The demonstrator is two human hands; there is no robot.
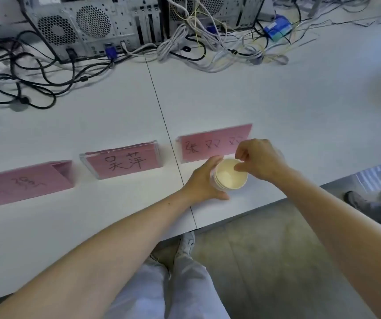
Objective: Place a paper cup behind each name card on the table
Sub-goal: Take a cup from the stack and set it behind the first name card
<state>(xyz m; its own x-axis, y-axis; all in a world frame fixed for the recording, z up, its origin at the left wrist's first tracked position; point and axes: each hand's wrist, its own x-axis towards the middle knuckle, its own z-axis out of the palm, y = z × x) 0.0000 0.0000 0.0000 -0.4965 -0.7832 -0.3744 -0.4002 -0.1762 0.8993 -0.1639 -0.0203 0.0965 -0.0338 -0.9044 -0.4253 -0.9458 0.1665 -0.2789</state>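
Three pink name cards stand in a row on the white table [276,107]: a left card [23,183], a middle card [122,162] and a right card [210,143]. My left hand [202,180] grips a stack of nested paper cups [229,174] from the left side, just in front of the right card. My right hand [259,158] pinches the rim of the top cup with thumb and fingers. No cup stands behind any card.
Two computer towers [88,26] and a tangle of cables [35,72] fill the far side of the table. A seam [161,111] divides two tabletops. Another person's shoes [373,199] are on the floor at right.
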